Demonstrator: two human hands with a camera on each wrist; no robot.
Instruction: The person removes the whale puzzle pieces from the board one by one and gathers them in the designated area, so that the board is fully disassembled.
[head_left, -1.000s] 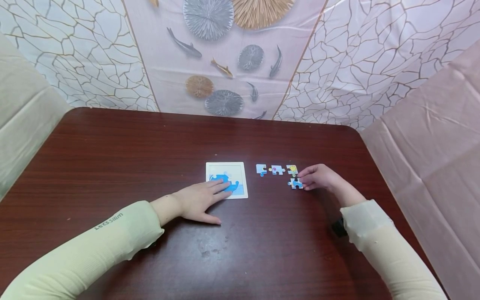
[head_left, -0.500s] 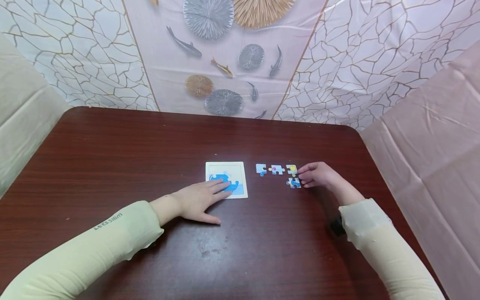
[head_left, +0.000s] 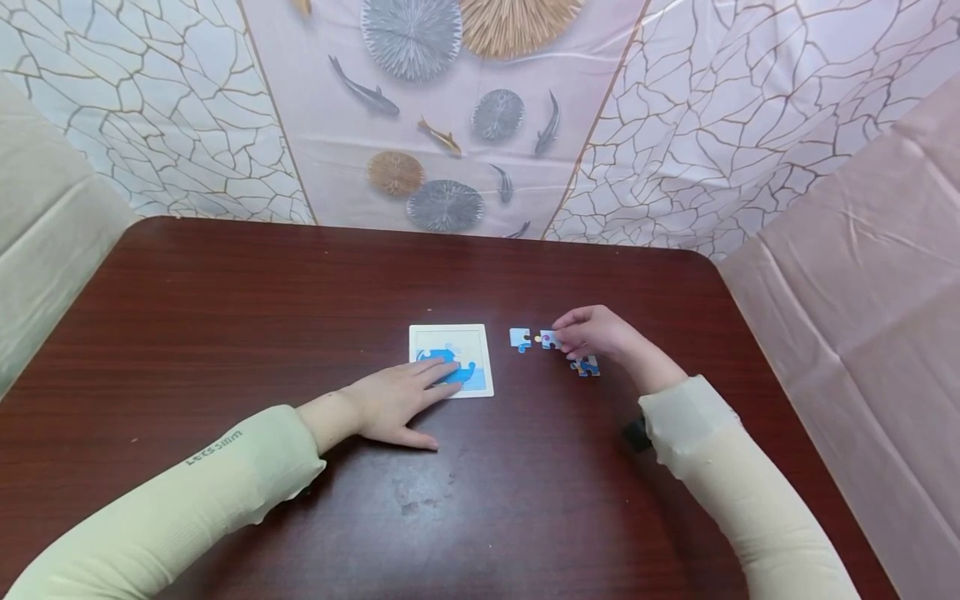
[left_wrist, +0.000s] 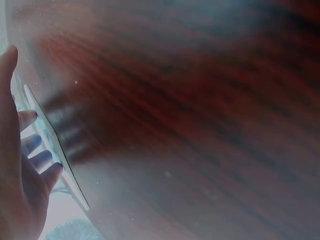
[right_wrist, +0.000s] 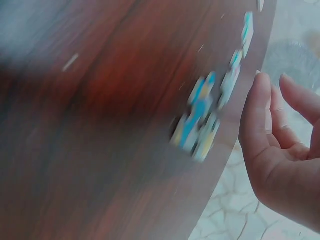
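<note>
My left hand [head_left: 393, 400] lies spread over a white-rimmed puzzle tray [head_left: 488, 367], fingertips on the blue pieces [head_left: 438, 356] set in its lower part. The left wrist view shows those fingertips at the tray [left_wrist: 70, 175] edge-on. To the right, my right hand [head_left: 596, 332] hovers over loose jigsaw pieces, fingers bent and apart, nothing between them. Its fingertips overlap a pale piece [head_left: 548, 339] with a pink curl. A corner piece [head_left: 517, 337] lies left of that, a blue piece [head_left: 587, 367] below the hand. The yellow-sun piece [right_wrist: 206, 140] is hidden in the head view but shows in the right wrist view.
The dark red-brown table [head_left: 480, 517] bears the tray and the pieces. A patterned cloth [head_left: 450, 125] hangs behind its far edge, and pale cloth [head_left: 862, 333] borders it on the right.
The blue piece slid slightly left and up beneath the sun piece. My right hand then let go of it and moved left over the upper row. The left hand keeps its place.
</note>
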